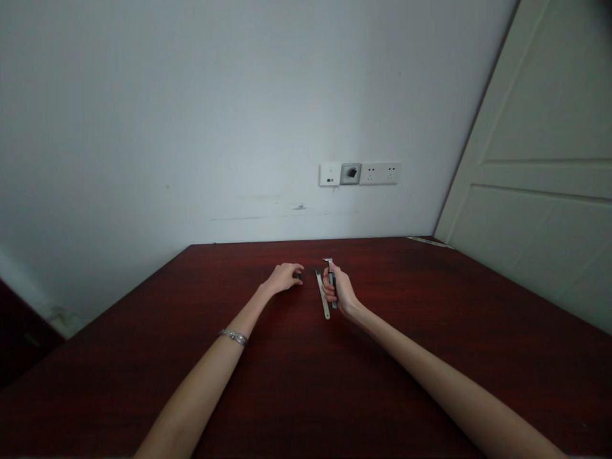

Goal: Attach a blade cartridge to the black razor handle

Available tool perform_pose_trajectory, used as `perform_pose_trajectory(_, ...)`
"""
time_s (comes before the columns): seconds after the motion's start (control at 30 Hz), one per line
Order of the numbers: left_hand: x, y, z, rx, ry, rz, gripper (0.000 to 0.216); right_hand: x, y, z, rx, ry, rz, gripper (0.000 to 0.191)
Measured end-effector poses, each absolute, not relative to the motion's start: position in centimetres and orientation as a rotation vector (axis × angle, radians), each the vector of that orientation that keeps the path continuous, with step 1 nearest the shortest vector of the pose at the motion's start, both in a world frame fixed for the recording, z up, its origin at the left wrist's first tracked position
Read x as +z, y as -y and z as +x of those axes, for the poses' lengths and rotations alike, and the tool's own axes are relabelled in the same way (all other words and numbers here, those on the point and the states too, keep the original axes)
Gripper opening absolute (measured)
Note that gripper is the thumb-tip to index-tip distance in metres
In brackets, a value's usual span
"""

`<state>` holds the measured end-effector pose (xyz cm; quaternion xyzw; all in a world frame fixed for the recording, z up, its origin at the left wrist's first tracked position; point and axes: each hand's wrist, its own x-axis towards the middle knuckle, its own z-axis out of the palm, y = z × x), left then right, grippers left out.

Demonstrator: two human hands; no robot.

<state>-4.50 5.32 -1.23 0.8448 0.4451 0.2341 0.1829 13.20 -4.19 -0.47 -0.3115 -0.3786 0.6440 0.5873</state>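
Observation:
My right hand [342, 288] is closed round the dark handle of a razor-like tool [332, 277], whose T-shaped silver head points up and away from me. Just left of that hand, a slim pale strip [323, 296] lies on the table, with a dark tip at its far end and a small hole at the near end. My left hand [284, 276] rests at the table to the left of the strip, thumb and fingers curled around a small dark object [299, 276]. Most of that object is hidden, so its kind cannot be made out.
The dark red wooden table [296, 382] reaches back to a white wall [248, 115]. Sockets and switch plates [380, 173] sit on the wall. At the right, a pale panelled door [540, 210] stands along the table's edge. A thin strip [430, 241] lies in the far right corner.

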Motion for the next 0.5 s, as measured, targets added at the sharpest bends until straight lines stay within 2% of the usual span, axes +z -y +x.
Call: perform_pose_trajectory(0.5, -2.3, -6.7, -5.1, 0.589, -1.066, 2.384, 0.052, -0.8, 3.9, 13.3, 1.456, 0.947, -0.747, 0.034)
